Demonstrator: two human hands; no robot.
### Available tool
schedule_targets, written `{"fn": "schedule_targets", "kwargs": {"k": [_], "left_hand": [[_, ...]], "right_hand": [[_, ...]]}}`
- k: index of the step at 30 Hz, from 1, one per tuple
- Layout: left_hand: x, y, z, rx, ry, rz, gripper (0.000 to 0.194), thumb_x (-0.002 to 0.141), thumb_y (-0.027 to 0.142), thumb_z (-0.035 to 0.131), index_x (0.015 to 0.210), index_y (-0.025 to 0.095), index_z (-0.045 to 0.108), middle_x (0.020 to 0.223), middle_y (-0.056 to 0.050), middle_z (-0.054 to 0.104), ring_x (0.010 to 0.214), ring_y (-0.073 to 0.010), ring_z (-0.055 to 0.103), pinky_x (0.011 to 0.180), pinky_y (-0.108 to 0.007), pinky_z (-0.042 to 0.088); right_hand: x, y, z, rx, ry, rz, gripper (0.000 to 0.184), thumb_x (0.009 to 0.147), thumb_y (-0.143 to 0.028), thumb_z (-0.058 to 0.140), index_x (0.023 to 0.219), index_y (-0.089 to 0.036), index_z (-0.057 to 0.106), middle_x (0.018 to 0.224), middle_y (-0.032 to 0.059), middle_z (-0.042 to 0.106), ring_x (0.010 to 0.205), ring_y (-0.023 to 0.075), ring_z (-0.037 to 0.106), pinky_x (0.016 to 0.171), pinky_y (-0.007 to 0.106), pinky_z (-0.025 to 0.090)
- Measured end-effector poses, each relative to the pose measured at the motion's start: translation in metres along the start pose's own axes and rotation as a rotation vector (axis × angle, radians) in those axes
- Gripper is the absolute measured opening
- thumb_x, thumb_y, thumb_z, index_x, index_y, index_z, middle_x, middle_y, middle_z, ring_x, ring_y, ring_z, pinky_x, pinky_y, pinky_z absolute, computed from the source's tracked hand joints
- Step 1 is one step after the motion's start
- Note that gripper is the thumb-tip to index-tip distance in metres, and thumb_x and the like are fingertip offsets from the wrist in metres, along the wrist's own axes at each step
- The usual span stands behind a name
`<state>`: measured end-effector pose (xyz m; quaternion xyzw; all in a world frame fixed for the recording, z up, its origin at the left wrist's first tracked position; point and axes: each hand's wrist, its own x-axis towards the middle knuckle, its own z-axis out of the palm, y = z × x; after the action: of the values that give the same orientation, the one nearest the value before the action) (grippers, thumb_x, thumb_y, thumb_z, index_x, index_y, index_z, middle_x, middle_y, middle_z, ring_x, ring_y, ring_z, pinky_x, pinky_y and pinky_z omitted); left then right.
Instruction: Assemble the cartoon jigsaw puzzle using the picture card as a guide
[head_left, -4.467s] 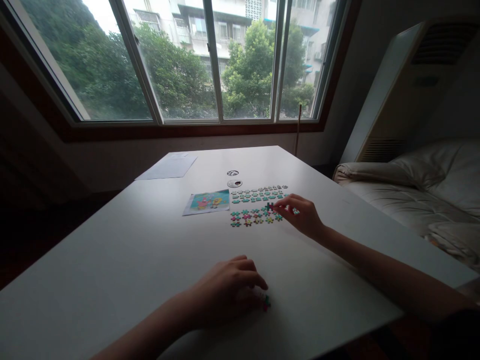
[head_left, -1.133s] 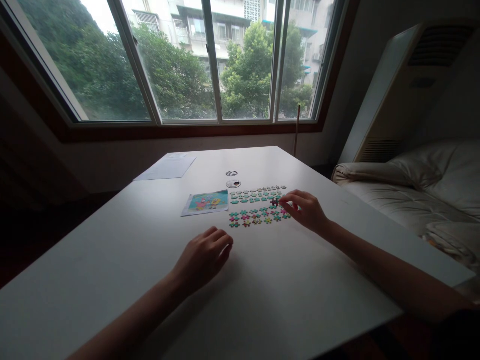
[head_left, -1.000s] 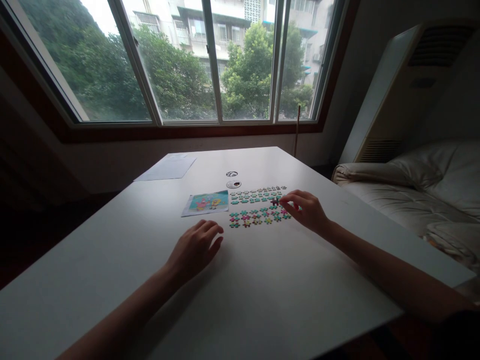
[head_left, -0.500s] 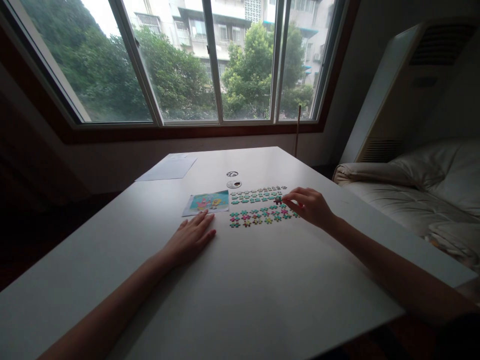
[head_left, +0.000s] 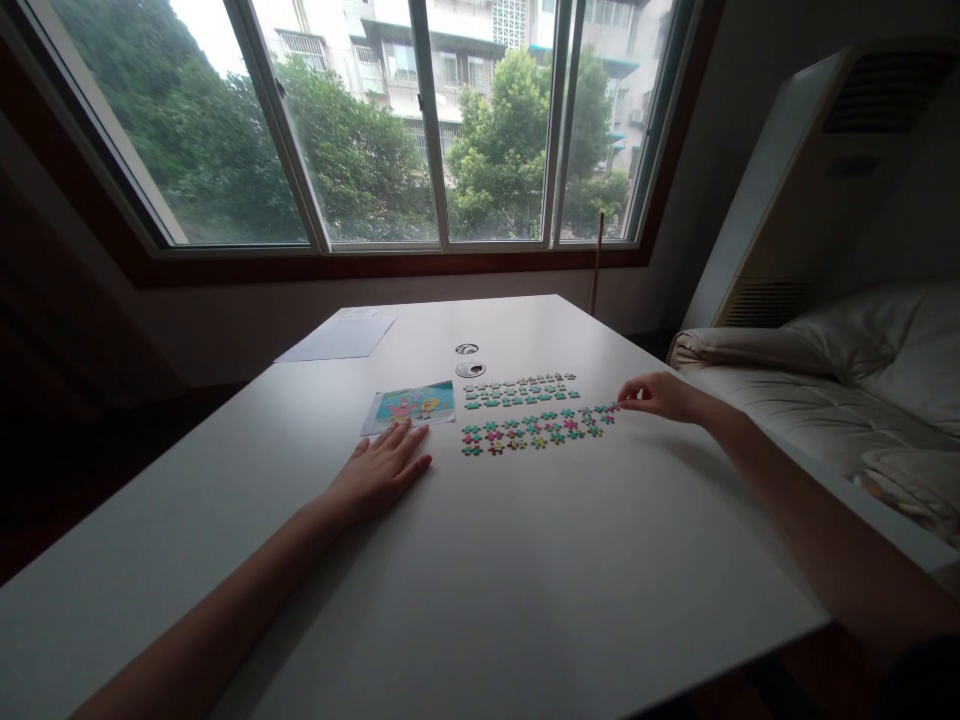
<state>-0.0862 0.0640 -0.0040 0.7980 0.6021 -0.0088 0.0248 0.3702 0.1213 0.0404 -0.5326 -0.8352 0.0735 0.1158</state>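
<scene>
**Dozens of puzzle pieces (head_left: 557, 438), two discs (head_left: 470, 370)**

From where I stand, clocking round the tabletop's (head_left: 480, 550) middle: both discs at twelve, one picture sheet (head_left: 414, 403) and one pale paper (head_left: 337, 336) towards eleven. Two hands (head_left: 382, 470), at ten and two. The pieces, in two bands around one, are too small to count exactly.

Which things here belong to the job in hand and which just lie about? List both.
Seemingly in use:
puzzle pieces in rows, right hand at the right end
picture sheet, left hand over its near edge

Likely lying about:
pale sheet, far left of the table
two small round items beyond the pieces
</scene>
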Motion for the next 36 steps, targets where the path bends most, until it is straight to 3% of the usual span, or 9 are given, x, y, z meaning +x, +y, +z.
{"fn": "schedule_targets", "kwargs": {"k": [5, 10, 15, 19, 22, 25, 30, 33, 36], "left_hand": [[0.001, 0.003, 0.001, 0.016, -0.005, -0.024, 0.059, 0.092, 0.053, 0.018, 0.143, 0.022, 0.02, 0.148, -0.011, 0.012, 0.135, -0.0288, 0.015, 0.102, -0.053, 0.019], [0.0, 0.004, 0.0, 0.019, -0.01, -0.035, 0.059, 0.092, 0.053, 0.018, 0.143, 0.022, 0.019, 0.149, -0.01, 0.011, 0.135, -0.0282, 0.014, 0.103, -0.052, 0.018], [-0.002, 0.005, -0.003, 0.021, -0.016, -0.039, 0.059, 0.092, 0.054, 0.018, 0.143, 0.024, 0.018, 0.149, -0.009, 0.011, 0.135, -0.0276, 0.013, 0.103, -0.052, 0.017], [-0.007, 0.012, -0.008, 0.029, -0.021, -0.058, 0.059, 0.092, 0.053, 0.015, 0.143, 0.024, 0.017, 0.149, -0.012, 0.01, 0.135, -0.0293, 0.012, 0.102, -0.054, 0.019], [-0.015, 0.019, -0.012, 0.038, -0.028, -0.074, 0.059, 0.093, 0.053, 0.015, 0.143, 0.023, 0.017, 0.148, -0.016, 0.011, 0.134, -0.0316, 0.013, 0.1, -0.056, 0.021], [-0.029, 0.025, -0.016, 0.051, -0.039, -0.072, 0.06, 0.092, 0.053, 0.017, 0.143, 0.021, 0.018, 0.147, -0.018, 0.015, 0.133, -0.0337, 0.018, 0.098, -0.055, 0.024], [-0.072, 0.033, -0.02, 0.076, -0.051, -0.009, 0.061, 0.09, 0.053, 0.027, 0.141, 0.018, 0.028, 0.144, -0.017, 0.027, 0.13, -0.0341, 0.027, 0.097, -0.051, 0.03], [-0.107, 0.042, -0.02, 0.087, -0.046, 0.084, 0.055, 0.09, 0.049, 0.034, 0.138, 0.022, 0.035, 0.14, -0.015, 0.035, 0.126, -0.0342, 0.035, 0.096, -0.051, 0.033], [-0.134, 0.05, -0.025, 0.037, -0.074, 0.241, 0.055, 0.087, 0.049, 0.044, 0.138, 0.033, 0.032, 0.14, -0.006, 0.038, 0.121, -0.0327, 0.043, 0.095, -0.048, 0.039]], "right_hand": [[0.0, 0.03, 0.005, 0.063, -0.11, 0.081, 0.037, 0.073, -0.049, 0.053, 0.084, -0.017, 0.069, 0.078, 0.0064, 0.068, 0.064, 0.0155, 0.058, 0.06, 0.024, 0.042], [0.002, 0.034, 0.01, 0.081, -0.191, 0.131, 0.047, 0.072, -0.056, 0.051, 0.088, -0.015, 0.069, 0.073, 0.0074, 0.068, 0.065, 0.0187, 0.059, 0.061, 0.027, 0.043], [-0.003, 0.038, 0.003, 0.01, -0.228, 0.153, 0.064, 0.063, -0.063, 0.056, 0.106, -0.018, 0.065, 0.107, 0.0112, 0.064, 0.094, 0.0281, 0.059, 0.081, 0.034, 0.045], [-0.009, 0.042, 0.001, -0.069, -0.363, 0.16, 0.1, 0.056, -0.071, 0.057, 0.135, -0.013, 0.04, 0.139, 0.0153, 0.037, 0.127, 0.0332, 0.034, 0.106, 0.04, 0.028], [-0.012, 0.04, 0.002, -0.105, -0.484, 0.191, 0.116, 0.054, -0.075, 0.054, 0.142, -0.006, 0.02, 0.148, 0.0165, 0.017, 0.136, 0.0314, 0.015, 0.111, 0.038, 0.017], [-0.014, 0.036, 0.003, -0.117, -0.534, 0.214, 0.122, 0.055, -0.077, 0.051, 0.143, -0.003, 0.01, 0.149, 0.0177, 0.009, 0.137, 0.0299, 0.007, 0.112, 0.037, 0.012], [-0.016, 0.029, -0.001, -0.1, -0.547, 0.227, 0.124, 0.053, -0.076, 0.053, 0.143, -0.003, 0.009, 0.149, 0.0183, 0.007, 0.137, 0.0313, 0.006, 0.112, 0.038, 0.01], [-0.018, 0.029, -0.004, -0.093, -0.544, 0.221, 0.127, 0.052, -0.076, 0.054, 0.142, 0.0, 0.009, 0.148, 0.02, 0.006, 0.136, 0.032, 0.006, 0.112, 0.038, 0.01], [-0.02, 0.033, -0.005, -0.08, -0.524, 0.205, 0.125, 0.051, -0.076, 0.054, 0.143, -0.002, 0.012, 0.148, 0.0198, 0.011, 0.136, 0.0328, 0.01, 0.112, 0.04, 0.012]]}}
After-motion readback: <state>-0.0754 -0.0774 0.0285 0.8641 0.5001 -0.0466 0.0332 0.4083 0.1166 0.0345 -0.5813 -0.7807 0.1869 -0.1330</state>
